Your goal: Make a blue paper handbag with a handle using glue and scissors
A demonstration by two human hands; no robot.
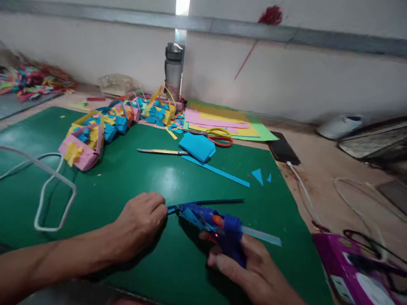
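Note:
My right hand (pixel 252 269) is wrapped round the handle of a blue hot glue gun (pixel 231 237), and a small red light glows on its side. A clear glue stick (pixel 263 236) juts out of its back end. The nozzle points left, close to the fingers of my left hand (pixel 138 224); whether it touches the paper there I cannot tell. My left hand is closed, pinching the end of a thin blue paper strip (pixel 219 201) that runs off to the right behind the gun. Its fingertips are partly hidden by the back of the hand.
Small paper baskets (pixel 84 148) with bows line the green board (pixel 127 169) at the back left. Scissors (pixel 219 136), a craft knife (pixel 159 151), folded blue paper (pixel 197 146) and coloured sheets (pixel 222 118) lie further back. A white cable (pixel 59 199) loops at left; a purple power box (pixel 343 262) stands at right.

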